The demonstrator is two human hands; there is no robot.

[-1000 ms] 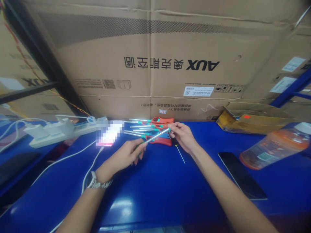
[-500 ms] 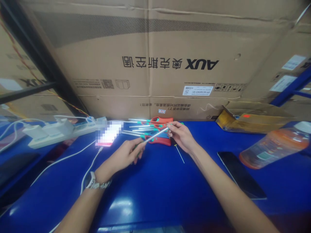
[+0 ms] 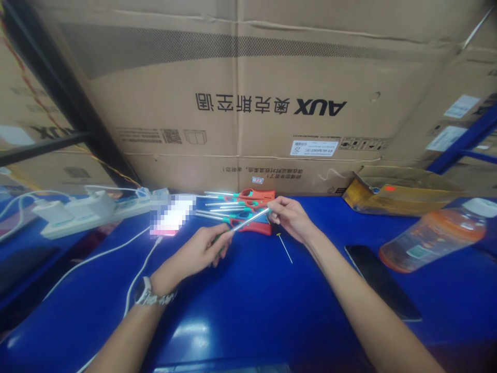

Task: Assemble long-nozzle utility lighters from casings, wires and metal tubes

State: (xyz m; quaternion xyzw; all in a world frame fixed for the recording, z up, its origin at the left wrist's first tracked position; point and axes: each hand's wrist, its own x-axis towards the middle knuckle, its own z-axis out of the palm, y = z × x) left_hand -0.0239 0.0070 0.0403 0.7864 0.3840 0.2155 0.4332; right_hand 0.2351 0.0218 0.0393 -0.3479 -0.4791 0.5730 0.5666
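My left hand (image 3: 200,251) is closed around the handle end of a long metal-shafted tool (image 3: 248,220), which slants up to the right. The fingers of my right hand (image 3: 289,217) pinch the far tip of that same shaft. Just behind both hands lies a pile of similar tools (image 3: 236,204) with silver shafts and red and teal handles. A thin small screwdriver (image 3: 284,247) lies on the blue table (image 3: 248,311) below my right hand. A watch sits on my left wrist.
A large cardboard box (image 3: 248,93) walls off the back. At the left are a white power strip with chargers (image 3: 77,210), a lit phone (image 3: 171,215) and a white cable. A dark phone (image 3: 382,282), an orange-tinted bottle (image 3: 430,235) and a torn carton (image 3: 399,194) lie at the right.
Both hands stay on the tool with hardly any movement; the view has shifted slightly.
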